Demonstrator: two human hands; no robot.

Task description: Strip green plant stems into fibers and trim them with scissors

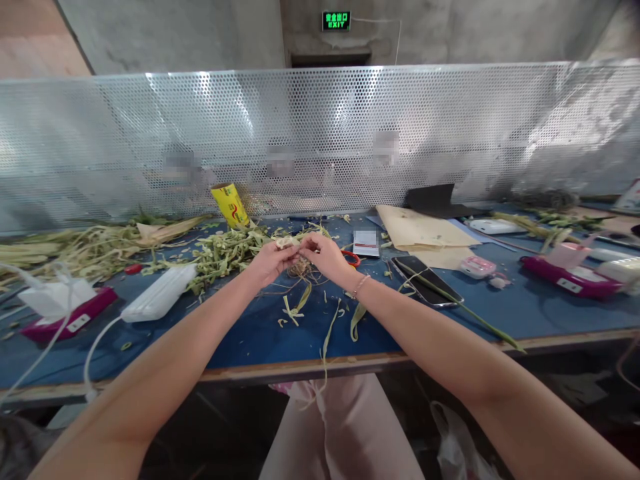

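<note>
My left hand and my right hand meet over the middle of the blue table, fingertips nearly touching. A small pale plant piece shows above the fingers of my left hand, which are closed on it. My right thumb and fingers are pinched together at its near end; what lies between them is too small to make out. Below the hands is a tangle of thin brown fibres. A heap of cut green plant strips lies left of my left hand. Red-handled scissors lie partly hidden behind my right wrist.
A yellow can-like tube leans by a perforated metal screen. At left are a white power bank and long dry leaves. At right lie a phone, brown paper and a magenta power strip.
</note>
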